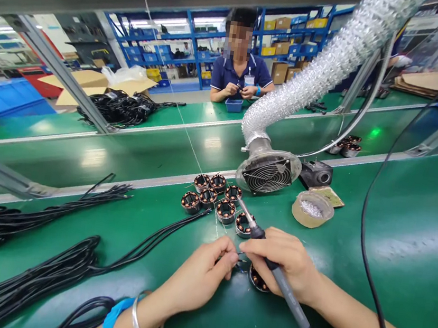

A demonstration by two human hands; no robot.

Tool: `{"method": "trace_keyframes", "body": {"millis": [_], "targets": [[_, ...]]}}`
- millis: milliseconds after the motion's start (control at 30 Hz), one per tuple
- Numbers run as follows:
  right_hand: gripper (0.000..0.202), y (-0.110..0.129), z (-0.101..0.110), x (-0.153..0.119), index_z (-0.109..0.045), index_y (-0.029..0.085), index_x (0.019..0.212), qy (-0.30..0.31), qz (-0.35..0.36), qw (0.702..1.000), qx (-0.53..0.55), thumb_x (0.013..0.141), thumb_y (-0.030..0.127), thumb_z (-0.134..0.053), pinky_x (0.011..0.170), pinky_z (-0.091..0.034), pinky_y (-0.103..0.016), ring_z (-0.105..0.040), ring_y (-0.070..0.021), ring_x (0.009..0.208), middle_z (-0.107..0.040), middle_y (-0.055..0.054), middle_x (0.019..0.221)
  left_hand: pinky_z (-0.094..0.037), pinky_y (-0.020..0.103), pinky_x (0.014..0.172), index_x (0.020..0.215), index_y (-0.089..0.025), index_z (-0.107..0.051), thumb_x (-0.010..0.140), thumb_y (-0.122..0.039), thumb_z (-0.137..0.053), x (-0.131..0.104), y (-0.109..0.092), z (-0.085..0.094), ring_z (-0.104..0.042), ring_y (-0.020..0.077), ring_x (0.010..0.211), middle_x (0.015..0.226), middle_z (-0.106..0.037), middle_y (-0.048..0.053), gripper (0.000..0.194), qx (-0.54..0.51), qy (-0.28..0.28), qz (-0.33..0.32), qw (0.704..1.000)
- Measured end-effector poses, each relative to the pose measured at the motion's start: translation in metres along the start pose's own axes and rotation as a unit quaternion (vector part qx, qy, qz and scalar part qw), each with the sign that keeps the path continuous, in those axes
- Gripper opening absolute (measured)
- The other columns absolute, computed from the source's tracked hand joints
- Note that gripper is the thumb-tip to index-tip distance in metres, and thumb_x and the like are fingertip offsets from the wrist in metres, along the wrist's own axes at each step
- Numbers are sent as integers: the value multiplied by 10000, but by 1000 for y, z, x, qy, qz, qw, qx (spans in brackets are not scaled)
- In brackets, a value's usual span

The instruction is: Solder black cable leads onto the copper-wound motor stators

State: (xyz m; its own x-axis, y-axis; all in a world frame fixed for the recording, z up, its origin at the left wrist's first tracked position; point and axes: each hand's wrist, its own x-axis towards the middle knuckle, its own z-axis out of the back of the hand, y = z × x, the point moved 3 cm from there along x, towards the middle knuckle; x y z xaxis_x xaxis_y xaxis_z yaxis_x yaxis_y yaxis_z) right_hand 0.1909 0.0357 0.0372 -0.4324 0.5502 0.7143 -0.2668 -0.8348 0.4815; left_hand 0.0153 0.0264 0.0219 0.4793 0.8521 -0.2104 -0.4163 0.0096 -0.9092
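My right hand [287,260] is wrapped round a soldering iron [288,295], whose metal tip points up and left toward the wound motor stators. Close beside it, my left hand [208,269] pinches a thin dark wire end [240,253] between thumb and forefinger. Under my right hand a copper-wound stator [256,279] is partly hidden. Several more stators [225,211] stand in a cluster beyond my hands. Black cables [157,239] lie left of my left hand, their ends near the cluster.
A fume extractor [268,172] with a silver hose [313,74] stands ahead. Right of it are a round tub [312,210] and an iron stand [317,174]. Cable bundles [37,275] cover the left side. A person [240,76] sits across the conveyor [145,147].
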Motion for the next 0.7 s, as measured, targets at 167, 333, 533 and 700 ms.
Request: {"method": "trace_keyframes", "body": {"millis": [167,333,533,700], "targets": [[363,-6,-2,-16,-588,232,1204,20,-2,1000,-18,890,65,-517,568,-407,-267,-530,-134,546,-632,30,652,-305,241,579,747,-204,-456,925,-539,-468,8,6,-7,-365,119,555,568,-450,-57,380,-122,31,15,992],[329,-3,-6,-20,-607,228,1154,29,-33,999,1,892,67,-491,530,-411,-254,-530,-138,550,-640,26,664,-195,225,489,703,-198,-456,814,-623,-594,9,12,-12,-223,83,484,525,-328,-100,460,-212,29,59,975],[344,2,-7,-17,-599,213,1150,28,-14,999,18,876,33,-498,559,-447,-264,-512,-132,538,-626,36,641,-166,214,468,683,-190,-471,830,-518,-624,6,24,-17,-171,67,470,535,-287,-103,391,-231,-37,78,969],[436,9,15,-19,-562,241,1272,-29,-69,997,1,897,29,-491,633,-525,-282,-625,-150,675,-707,-12,810,-166,211,459,717,-187,-514,854,-434,-594,3,32,-23,-170,70,457,526,-277,-106,293,-227,-88,93,965]]}}
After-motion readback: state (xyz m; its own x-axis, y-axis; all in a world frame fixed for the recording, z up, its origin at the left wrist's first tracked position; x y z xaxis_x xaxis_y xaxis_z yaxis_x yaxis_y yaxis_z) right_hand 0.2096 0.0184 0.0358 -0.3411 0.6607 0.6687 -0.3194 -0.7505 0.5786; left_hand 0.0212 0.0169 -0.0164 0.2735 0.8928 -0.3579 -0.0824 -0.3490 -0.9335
